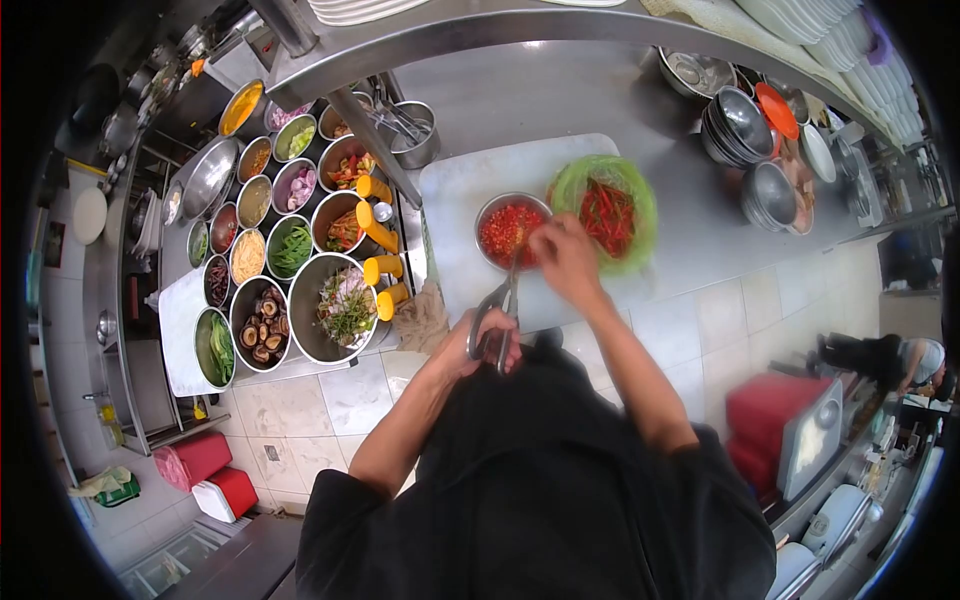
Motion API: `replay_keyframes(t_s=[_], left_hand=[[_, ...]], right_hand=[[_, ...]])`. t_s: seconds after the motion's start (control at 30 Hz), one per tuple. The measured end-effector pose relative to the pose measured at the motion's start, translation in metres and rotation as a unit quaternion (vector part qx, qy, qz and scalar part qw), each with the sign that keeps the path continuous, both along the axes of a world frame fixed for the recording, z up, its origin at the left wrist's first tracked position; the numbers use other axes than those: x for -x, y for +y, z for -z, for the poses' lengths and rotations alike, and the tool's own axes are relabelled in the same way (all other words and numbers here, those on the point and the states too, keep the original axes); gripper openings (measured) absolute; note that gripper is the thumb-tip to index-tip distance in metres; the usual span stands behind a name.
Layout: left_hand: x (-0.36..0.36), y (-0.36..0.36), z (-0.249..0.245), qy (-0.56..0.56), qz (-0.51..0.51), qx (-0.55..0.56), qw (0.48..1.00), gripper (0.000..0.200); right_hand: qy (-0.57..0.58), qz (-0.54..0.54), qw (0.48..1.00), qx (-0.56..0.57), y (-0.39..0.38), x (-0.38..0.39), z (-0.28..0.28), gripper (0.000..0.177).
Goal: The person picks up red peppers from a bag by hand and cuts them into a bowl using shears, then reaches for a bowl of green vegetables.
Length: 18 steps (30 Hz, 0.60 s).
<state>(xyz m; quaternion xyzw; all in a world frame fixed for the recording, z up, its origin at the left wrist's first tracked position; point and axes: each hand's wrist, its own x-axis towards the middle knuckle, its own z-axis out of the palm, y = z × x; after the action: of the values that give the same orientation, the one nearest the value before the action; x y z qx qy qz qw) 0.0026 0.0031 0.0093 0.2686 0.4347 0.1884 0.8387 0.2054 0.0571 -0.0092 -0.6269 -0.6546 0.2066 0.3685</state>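
My left hand is closed round the handles of metal scissors, whose blades point up toward a steel bowl of chopped red chilies. Over that bowl's right edge is my right hand, its fingers pinched together; what they hold, if anything, is too small to make out. Just right of the bowl lies a green plastic bag with whole red chilies in it. Bowl and bag both rest on a white cutting board.
Steel containers of ingredients, such as mushrooms, fill the left side, beside yellow-capped bottles. Stacked metal bowls stand at the right. A steel shelf crosses above the counter. Another person is far right.
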Motion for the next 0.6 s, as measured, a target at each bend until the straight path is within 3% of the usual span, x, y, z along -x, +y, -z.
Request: replay_keyframes(t_s=[0.23,0.33,0.6], left_hand=[[-0.004,0.002,-0.011,0.095,-0.004,-0.037,0.995,0.031],[0.003,0.002,0.001,-0.002,0.003,0.033,0.999,0.032],[-0.002,0.004,-0.005,0.028,0.027,-0.019,0.999,0.03]], right_hand=[[0.013,0.009,1.0,0.001,0.002,0.0,0.003,0.005],[0.016,0.01,1.0,0.01,0.003,0.001,0.001,0.006],[0.003,0.016,1.0,-0.004,0.002,0.001,0.001,0.006]])
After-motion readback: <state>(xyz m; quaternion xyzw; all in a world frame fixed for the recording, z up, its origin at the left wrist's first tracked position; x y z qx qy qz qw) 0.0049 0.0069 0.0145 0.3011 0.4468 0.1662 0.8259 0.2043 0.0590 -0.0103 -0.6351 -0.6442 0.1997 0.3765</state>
